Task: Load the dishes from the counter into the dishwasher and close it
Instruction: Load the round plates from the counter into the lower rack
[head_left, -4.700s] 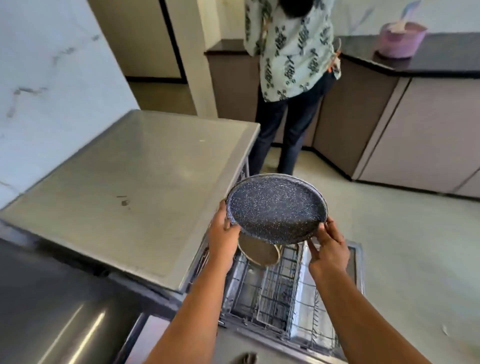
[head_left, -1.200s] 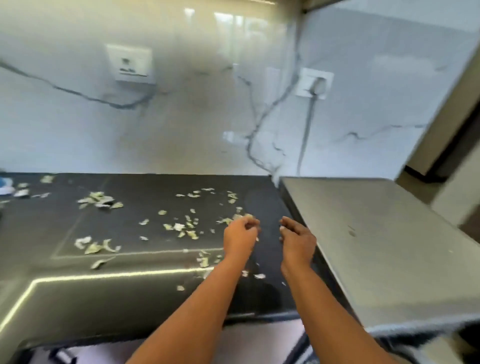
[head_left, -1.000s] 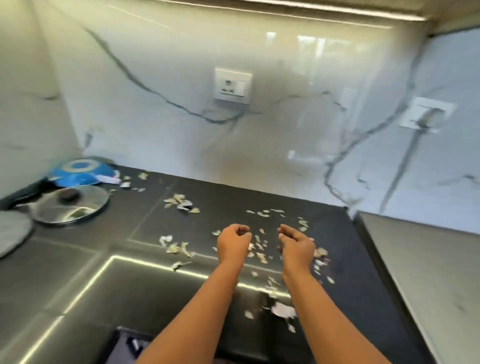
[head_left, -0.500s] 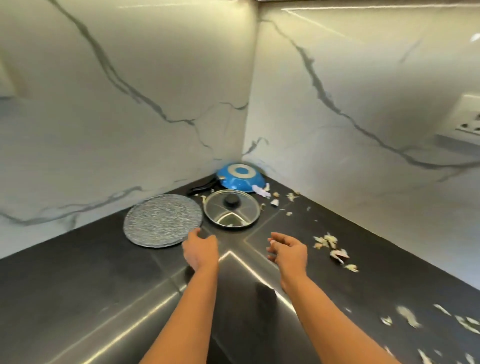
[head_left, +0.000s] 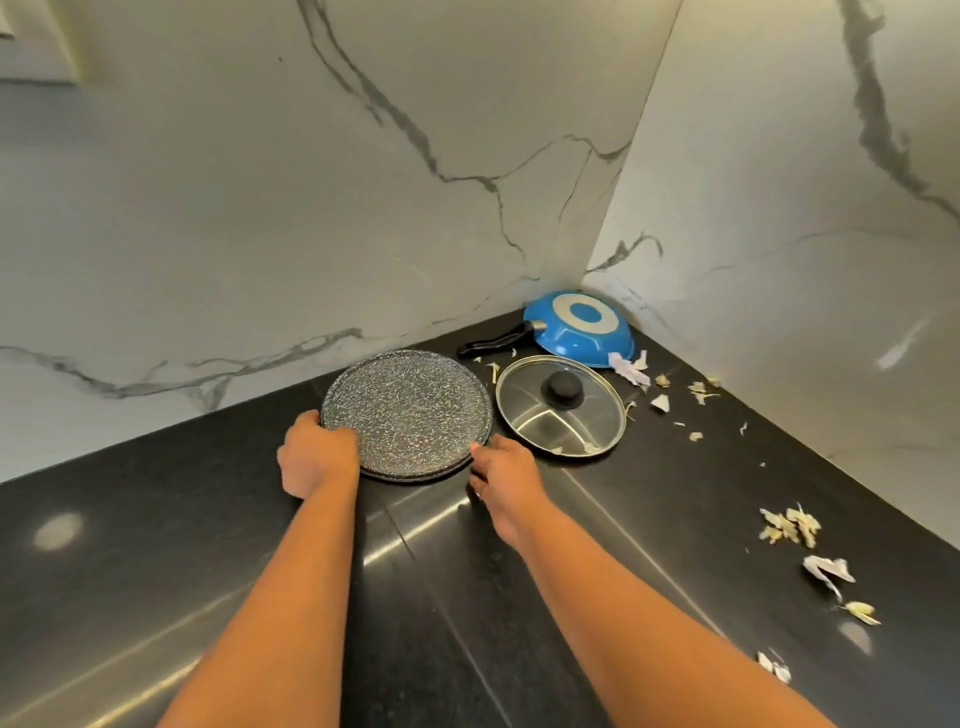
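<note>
A round dark speckled plate lies flat on the black counter near the wall corner. My left hand grips its near left rim, fingers curled over the edge. My right hand is at the near right rim. Its thumb meets the edge and its fingers are curled low by the counter, so I cannot tell whether they hold the plate. Right of the plate lies a glass lid with a black knob. Behind the lid a blue pan sits upside down, its black handle pointing left.
Marble walls meet in a corner just behind the dishes. Pale vegetable peelings are scattered over the right side of the counter. The dishwasher is out of view.
My view swung left from the dishwasher along the counter to the corner. Both empty hands reached forward to the speckled plate; the left now grips its rim and the right has arrived at its edge.
</note>
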